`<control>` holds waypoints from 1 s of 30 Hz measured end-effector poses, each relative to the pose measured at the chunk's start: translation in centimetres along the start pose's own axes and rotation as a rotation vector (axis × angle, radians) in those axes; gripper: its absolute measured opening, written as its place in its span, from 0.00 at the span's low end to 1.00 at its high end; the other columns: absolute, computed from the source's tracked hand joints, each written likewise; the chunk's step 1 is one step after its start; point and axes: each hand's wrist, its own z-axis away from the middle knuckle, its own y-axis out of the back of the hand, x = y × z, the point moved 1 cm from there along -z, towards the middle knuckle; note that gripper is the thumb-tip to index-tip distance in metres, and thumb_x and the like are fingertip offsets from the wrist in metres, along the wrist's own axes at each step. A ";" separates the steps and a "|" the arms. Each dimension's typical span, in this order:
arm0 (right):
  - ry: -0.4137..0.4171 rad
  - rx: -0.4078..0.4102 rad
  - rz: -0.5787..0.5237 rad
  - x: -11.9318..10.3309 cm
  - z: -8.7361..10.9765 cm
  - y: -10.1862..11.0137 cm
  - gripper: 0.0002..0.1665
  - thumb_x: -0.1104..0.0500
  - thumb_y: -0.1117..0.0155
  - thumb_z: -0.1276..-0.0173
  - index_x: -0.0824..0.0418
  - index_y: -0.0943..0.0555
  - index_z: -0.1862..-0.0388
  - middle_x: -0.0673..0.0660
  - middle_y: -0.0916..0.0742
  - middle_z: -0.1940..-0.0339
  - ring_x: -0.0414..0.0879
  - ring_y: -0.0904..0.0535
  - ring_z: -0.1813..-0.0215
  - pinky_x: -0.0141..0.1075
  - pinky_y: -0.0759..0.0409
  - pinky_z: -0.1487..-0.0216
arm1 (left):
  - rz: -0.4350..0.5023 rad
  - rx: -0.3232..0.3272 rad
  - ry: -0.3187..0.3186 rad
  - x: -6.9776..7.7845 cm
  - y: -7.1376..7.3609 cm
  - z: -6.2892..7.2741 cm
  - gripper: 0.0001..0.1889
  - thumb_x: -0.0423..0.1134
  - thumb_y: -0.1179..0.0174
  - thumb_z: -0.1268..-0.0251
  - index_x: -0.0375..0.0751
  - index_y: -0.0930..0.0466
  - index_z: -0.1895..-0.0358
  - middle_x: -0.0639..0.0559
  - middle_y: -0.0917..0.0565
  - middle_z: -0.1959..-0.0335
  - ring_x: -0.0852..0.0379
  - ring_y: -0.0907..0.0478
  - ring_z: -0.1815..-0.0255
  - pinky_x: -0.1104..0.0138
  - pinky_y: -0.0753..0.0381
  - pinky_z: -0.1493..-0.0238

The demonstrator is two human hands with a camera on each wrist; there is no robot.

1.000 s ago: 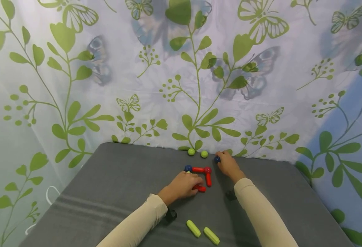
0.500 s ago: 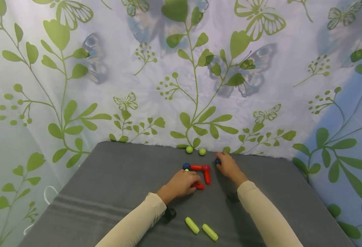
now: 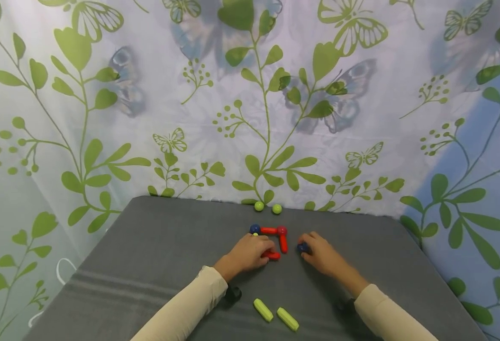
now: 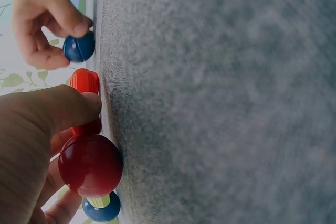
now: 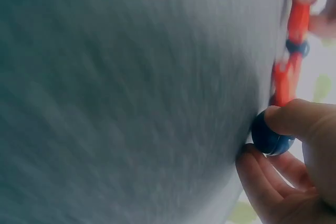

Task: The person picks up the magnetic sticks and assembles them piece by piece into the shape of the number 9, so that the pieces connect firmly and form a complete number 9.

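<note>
My left hand (image 3: 250, 253) grips a red stick (image 4: 84, 81), its thumb lying along it. A red ball (image 4: 90, 165) joins that stick's near end, with a yellow-green stick (image 4: 98, 201) and a blue ball (image 4: 101, 212) behind it. In the head view the far side of this piece shows a blue ball (image 3: 255, 229), a red stick (image 3: 268, 230), a red ball (image 3: 281, 230) and another red stick (image 3: 283, 244) pointing back toward me. Just to the right, my right hand (image 3: 322, 253) pinches a separate blue ball (image 5: 272, 134) between thumb and fingers, close to the cloth.
Two yellow-green balls, a left one (image 3: 259, 206) and a right one (image 3: 277, 209), lie at the back edge of the grey table (image 3: 168, 246). Nearer me are two yellow-green sticks, one (image 3: 263, 309) beside the other (image 3: 287, 319). A patterned curtain (image 3: 215, 156) hangs behind.
My right hand has brought the blue ball from near the back edge toward me, beside the open end of the red sticks. My left hand keeps its hold and place.
</note>
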 end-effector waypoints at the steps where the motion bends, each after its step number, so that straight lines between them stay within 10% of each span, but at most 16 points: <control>1: 0.017 -0.004 0.001 -0.5 0.3 -0.1 0.21 0.68 0.22 0.43 0.58 0.20 0.53 0.54 0.20 0.59 0.49 0.20 0.58 0.48 0.20 0.58 | -0.003 -0.002 0.001 0.0 0.1 0.0 0.09 0.42 0.29 0.38 0.54 0.15 0.56 0.62 0.22 0.65 0.65 0.27 0.65 0.64 0.28 0.62; 13: 0.064 -0.084 -0.069 -5.0 1.2 -1.4 0.22 0.66 0.23 0.41 0.54 0.20 0.50 0.48 0.22 0.56 0.42 0.23 0.60 0.40 0.21 0.60 | -0.010 -0.010 0.005 -0.1 0.1 0.2 0.10 0.42 0.29 0.38 0.54 0.15 0.54 0.62 0.20 0.63 0.65 0.26 0.64 0.63 0.25 0.59; 30: 0.040 -0.052 -0.082 -5.1 0.1 -2.3 0.22 0.64 0.23 0.40 0.53 0.20 0.49 0.50 0.22 0.58 0.41 0.26 0.66 0.35 0.25 0.66 | -0.019 0.018 -0.014 -0.1 0.4 0.5 0.11 0.44 0.28 0.39 0.54 0.16 0.55 0.62 0.24 0.66 0.65 0.28 0.68 0.64 0.26 0.62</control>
